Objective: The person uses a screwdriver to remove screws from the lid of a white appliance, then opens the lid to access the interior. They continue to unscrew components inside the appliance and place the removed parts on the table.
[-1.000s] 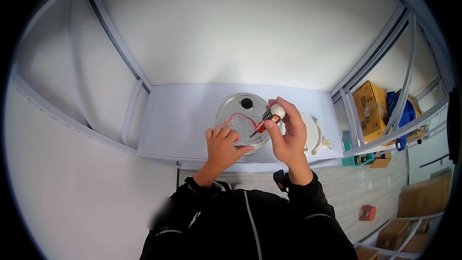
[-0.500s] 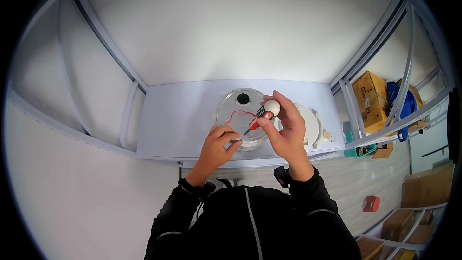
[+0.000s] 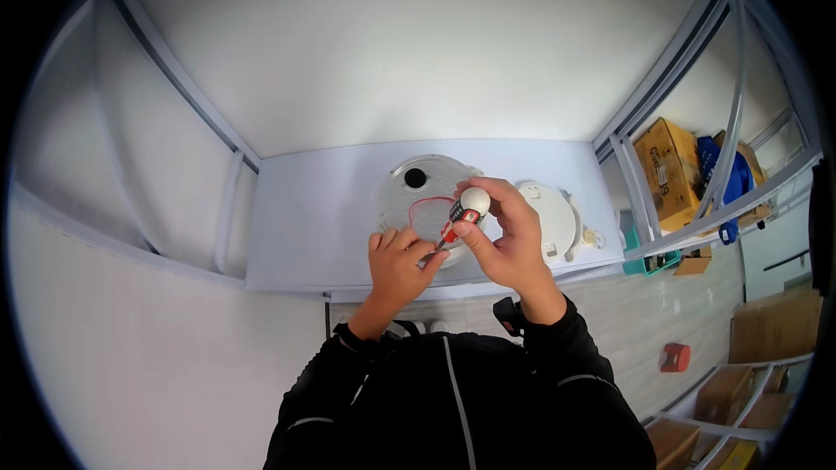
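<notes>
My right hand (image 3: pixel 514 244) is wrapped round a screwdriver (image 3: pixel 471 207) with a red and black handle and a white rounded end. The shaft slants down and left to my left hand (image 3: pixel 397 268), whose thumb and fingertips are pinched together at the tip. Whatever those fingers hold is too small and covered to make out. Under both hands lies a round, pale, shiny disc-shaped housing (image 3: pixel 394 204) with a black circle (image 3: pixel 415 178) near its far rim. A thin red wire (image 3: pixel 421 203) curves over it.
A white round plate (image 3: pixel 544 213) lies right of the housing on the white table (image 3: pixel 305 226), beside a pale coiled cord (image 3: pixel 593 238). Grey frame posts (image 3: pixel 640 200) flank the table. Beyond stand cardboard boxes (image 3: pixel 666 174), a teal bin (image 3: pixel 649 263) and a red stool (image 3: pixel 675 357).
My right hand has brought the screwdriver left and down, so its tip now meets my left fingertips. My left hand has shifted slightly right. The housing appears shifted or turned a little left.
</notes>
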`<state>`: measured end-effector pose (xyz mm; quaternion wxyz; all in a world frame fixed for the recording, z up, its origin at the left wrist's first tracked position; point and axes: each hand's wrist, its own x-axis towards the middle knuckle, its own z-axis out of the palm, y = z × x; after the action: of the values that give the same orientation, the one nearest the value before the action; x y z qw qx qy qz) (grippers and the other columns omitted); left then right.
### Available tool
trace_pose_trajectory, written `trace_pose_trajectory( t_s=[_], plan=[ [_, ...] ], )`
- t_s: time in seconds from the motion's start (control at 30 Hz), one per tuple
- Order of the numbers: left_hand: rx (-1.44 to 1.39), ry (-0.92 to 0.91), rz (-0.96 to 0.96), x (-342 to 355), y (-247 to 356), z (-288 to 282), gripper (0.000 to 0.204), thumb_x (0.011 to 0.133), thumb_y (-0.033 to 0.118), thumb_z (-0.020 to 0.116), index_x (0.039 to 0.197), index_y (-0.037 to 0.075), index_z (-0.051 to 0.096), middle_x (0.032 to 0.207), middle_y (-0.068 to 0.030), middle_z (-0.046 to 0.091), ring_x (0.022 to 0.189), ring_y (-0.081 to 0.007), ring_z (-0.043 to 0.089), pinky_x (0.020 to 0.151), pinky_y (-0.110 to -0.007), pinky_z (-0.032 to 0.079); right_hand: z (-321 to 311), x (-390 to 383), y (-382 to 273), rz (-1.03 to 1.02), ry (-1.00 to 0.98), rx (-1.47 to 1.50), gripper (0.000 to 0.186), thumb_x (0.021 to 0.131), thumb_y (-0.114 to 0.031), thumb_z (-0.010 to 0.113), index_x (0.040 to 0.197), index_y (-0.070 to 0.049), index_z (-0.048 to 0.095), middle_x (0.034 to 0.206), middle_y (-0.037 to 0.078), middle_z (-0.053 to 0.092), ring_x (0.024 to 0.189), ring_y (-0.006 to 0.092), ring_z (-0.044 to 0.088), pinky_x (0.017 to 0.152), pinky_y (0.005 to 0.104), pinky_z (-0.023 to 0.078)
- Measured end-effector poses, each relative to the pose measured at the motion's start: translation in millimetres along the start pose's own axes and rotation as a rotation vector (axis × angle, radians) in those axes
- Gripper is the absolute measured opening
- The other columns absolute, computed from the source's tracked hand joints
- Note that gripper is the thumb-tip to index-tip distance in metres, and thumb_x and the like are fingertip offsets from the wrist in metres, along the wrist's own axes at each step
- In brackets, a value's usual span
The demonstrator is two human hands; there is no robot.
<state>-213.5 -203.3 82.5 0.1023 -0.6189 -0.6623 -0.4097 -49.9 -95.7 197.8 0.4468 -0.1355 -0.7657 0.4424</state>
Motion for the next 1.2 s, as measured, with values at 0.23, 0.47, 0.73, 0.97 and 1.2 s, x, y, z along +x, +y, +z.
trace_pose_trajectory(
  t_s=[0.23,0.47,0.73,0.97,1.2],
  plan=[
    [-0.038,0.01,0.054,7.1,7.0,3.1,0.015,0.078,0.029,0.089,0.084,0.021,0.078,0.083,0.0062,0.058,0.084,-0.0187,0.054,0.083,-0.041,0.031,-8.5,-4.0,4.1,-0.049,0.018,-0.085,0.053,0.093,-0.005,0.082,0.14,0.001,0.059,0.126,0.016,0.068,0.112,0.0239,0.068,0.101,0.0385,0.057],
    [-0.142,-0.043,0.049,5.5,5.4,10.1,0.014,0.08,0.021,0.087,0.091,0.018,0.08,0.088,0.0053,0.062,0.089,-0.018,0.059,0.086,-0.043,0.03,-5.9,-4.2,8.5,-0.082,0.072,-0.092,0.054,0.089,-0.009,0.086,0.136,-0.001,0.062,0.12,0.018,0.072,0.106,0.0309,0.072,0.092,0.0388,0.058],
    [-0.182,-0.07,0.039,5.3,0.2,6.6,0.014,0.08,0.022,0.088,0.092,0.018,0.081,0.088,0.0051,0.062,0.089,-0.0181,0.06,0.087,-0.042,0.031,-2.2,-3.9,7.6,-0.082,0.068,-0.115,0.053,0.088,-0.009,0.087,0.134,-0.001,0.063,0.117,0.017,0.071,0.104,0.0302,0.071,0.091,0.0385,0.058],
    [-0.193,-0.061,0.035,3.4,-2.6,8.1,0.014,0.08,0.023,0.089,0.092,0.018,0.081,0.087,0.0053,0.062,0.087,-0.0178,0.059,0.086,-0.041,0.031,-6.7,-3.0,-1.1,-0.092,-0.017,-0.196,0.06,0.086,-0.008,0.09,0.138,-0.001,0.061,0.12,0.016,0.072,0.11,0.0249,0.071,0.097,0.0379,0.058],
    [-0.185,-0.069,0.016,3.0,-3.4,10.1,0.013,0.08,0.023,0.089,0.09,0.018,0.081,0.087,0.0058,0.063,0.086,-0.0179,0.059,0.087,-0.041,0.032,-6.1,3.9,-11.3,-0.168,-0.1,-0.196,0.055,0.086,-0.004,0.082,0.138,-0.003,0.065,0.121,0.018,0.073,0.104,0.0317,0.072,0.092,0.04,0.058]
  ],
)
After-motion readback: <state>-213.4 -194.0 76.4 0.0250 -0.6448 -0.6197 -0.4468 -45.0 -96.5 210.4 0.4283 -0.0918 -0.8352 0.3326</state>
